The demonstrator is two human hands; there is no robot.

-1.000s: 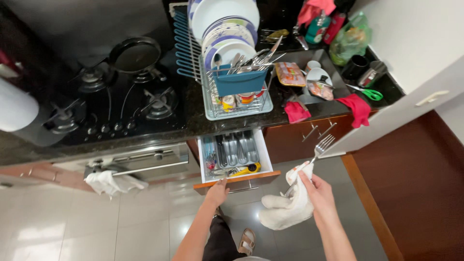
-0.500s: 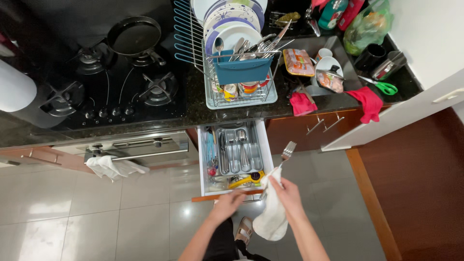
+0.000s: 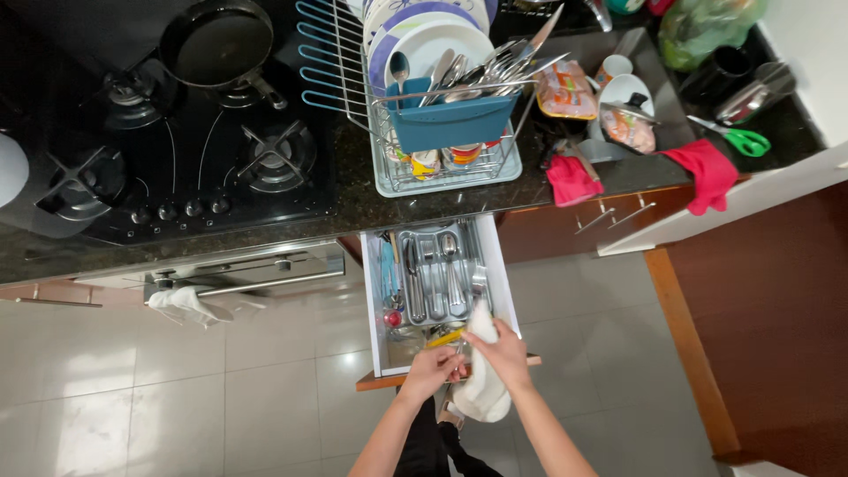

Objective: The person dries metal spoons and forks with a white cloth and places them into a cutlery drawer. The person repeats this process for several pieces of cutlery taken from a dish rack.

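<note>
— White cotton dish towel (image 3: 481, 375), bunched up in the right hand (image 3: 502, 353), hanging at six o'clock off the front edge of the open white cutlery drawer (image 3: 375, 305). See it?

— Yes. The left hand (image 3: 435, 367) meets it at nine o'clock of the towel, fingers curled in around something small at the cloth's edge. Too hidden to say what.

— What could go wrong?

— I'd judge the loose tail of the towel could catch on the drawer front, or drag the yellow-handled utensil (image 3: 446, 336) lying at the near end of the grey cutlery tray (image 3: 437, 278). Anything wrapped in the cloth could slip out onto the pale floor tiles (image 3: 221, 397).

— And the grips?

— Right hand clenched over the towel's upper fold, knuckles up. Left hand nearly closed, pinching at the cloth; whether it grips metal, I cannot tell.

— Behind them?

— At twelve o'clock, the blue wire dish rack (image 3: 424, 124) on the dark stone counter (image 3: 265, 216).
</note>
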